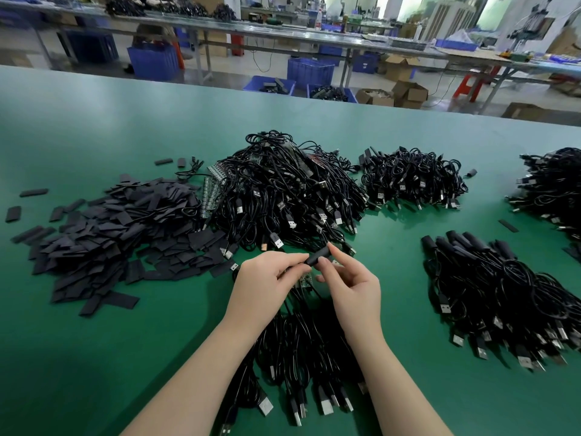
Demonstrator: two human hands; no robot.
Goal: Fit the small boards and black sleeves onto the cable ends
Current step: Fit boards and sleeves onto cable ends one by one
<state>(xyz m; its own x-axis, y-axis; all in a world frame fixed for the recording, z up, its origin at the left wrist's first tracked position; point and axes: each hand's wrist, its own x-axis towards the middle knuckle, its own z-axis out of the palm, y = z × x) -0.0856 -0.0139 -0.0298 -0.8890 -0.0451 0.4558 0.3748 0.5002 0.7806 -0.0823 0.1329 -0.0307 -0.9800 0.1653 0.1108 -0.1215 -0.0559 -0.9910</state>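
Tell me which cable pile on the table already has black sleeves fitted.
The pile at near right: its cable ends carry rounded black sleeves. The big centre pile shows bare USB plugs, and the flat sleeves on the left lie loose.

Bare green table (94,127) lies open from nine through twelve o'clock, beyond the heaps. At ten o'clock the pile of flat black sleeves (119,234) blocks the way; at twelve the big cable heap (283,190); at three the sleeved cable bundle (490,287). A clear lane runs at two o'clock between heaps.
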